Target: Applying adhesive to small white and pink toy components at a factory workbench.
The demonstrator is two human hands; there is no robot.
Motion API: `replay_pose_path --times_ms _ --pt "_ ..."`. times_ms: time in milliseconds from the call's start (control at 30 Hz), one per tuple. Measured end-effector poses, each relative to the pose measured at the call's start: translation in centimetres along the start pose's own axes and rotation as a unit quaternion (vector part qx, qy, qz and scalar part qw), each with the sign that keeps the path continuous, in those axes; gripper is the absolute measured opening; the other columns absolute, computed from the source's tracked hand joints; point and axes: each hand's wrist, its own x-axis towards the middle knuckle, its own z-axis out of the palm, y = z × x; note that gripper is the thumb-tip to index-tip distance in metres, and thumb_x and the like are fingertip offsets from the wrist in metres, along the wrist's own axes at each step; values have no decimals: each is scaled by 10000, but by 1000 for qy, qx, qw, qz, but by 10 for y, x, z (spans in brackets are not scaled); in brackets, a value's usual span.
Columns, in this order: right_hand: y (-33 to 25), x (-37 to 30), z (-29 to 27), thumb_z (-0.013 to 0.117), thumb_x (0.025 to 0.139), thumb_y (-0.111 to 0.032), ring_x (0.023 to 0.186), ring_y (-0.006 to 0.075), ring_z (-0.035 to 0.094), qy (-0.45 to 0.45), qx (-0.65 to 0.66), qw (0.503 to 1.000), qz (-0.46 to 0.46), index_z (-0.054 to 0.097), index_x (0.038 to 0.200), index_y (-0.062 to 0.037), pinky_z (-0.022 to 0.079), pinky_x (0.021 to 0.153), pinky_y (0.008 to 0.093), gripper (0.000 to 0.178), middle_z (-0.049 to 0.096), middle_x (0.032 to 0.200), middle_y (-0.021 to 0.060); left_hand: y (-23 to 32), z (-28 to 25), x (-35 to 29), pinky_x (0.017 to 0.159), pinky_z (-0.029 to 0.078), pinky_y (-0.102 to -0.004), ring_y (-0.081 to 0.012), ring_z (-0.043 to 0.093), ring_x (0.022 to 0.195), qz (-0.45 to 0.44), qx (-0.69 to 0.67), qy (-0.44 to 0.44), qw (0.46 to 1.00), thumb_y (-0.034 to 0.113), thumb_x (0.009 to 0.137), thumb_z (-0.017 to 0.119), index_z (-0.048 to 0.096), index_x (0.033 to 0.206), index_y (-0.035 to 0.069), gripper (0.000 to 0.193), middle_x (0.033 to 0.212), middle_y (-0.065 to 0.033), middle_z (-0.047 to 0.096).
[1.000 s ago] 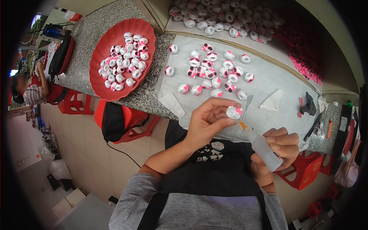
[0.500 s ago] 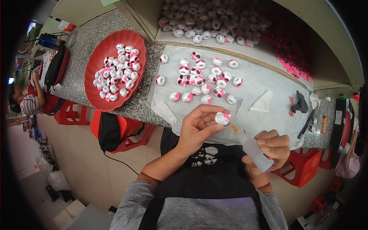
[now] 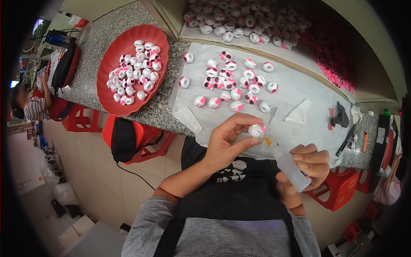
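Between thumb and fingertips, my left hand (image 3: 229, 139) pinches a small rounded white-and-pink plastic piece (image 3: 257, 130). My right hand (image 3: 309, 165) is wrapped round a translucent white squeeze bottle (image 3: 292, 170), tilted with its tip up and to the left. The bottle's orange needle nozzle (image 3: 268, 141) reaches the lower right of the piece; whether it touches I cannot tell. Beyond my hands, several similar pieces (image 3: 236, 94), some with black ovals, stand on a pale sheet (image 3: 295, 141) spread over the table.
At left, a red scalloped tray (image 3: 105, 92) holds many such pieces. A shelf (image 3: 257, 49) at the back bears heaps of white and pink parts. White cloth scraps (image 3: 299, 112) and a dark crumpled scrap (image 3: 340, 115) lie to the right. Red stools (image 3: 141, 143) stand below; a person (image 3: 36, 105) sits far left.
The view has shifted slightly. My two hands have come closer together, bringing the needle nozzle to the piece, which has turned a little in my left fingers.
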Motion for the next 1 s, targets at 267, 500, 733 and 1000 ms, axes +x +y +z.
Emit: replay_pose_path --times_ms 267,500,733,1000 --pt "1 -5 5 744 539 -166 549 128 416 44 7 999 24 413 758 -63 366 437 200 410 416 738 41 -2 -4 0 800 355 -309 -196 449 918 41 107 -17 993 -77 668 539 469 956 -30 301 964 -129 459" --pt "2 1 -3 740 545 -166 554 128 419 -16 -1 1000 17 421 763 -56 364 439 202 402 414 733 43 -3 -4 3 817 337 -305 -194 435 934 52 123 -9 991 -75 666 540 472 957 -26 303 971 -130 456" --pt "10 7 -14 720 558 -115 569 131 433 -3 -12 999 33 417 782 -51 377 474 208 382 423 741 70 -3 -7 4 832 329 -306 -201 441 942 65 123 13 990 -121 627 528 461 948 -18 344 977 -125 458" --pt "63 69 -76 528 670 25 667 151 496 -4 -45 964 262 403 836 -18 432 535 236 213 457 766 89 10 -26 7 858 318 -292 -202 445 974 48 62 142 987 -94 649 552 447 977 -29 351 1001 -113 457"
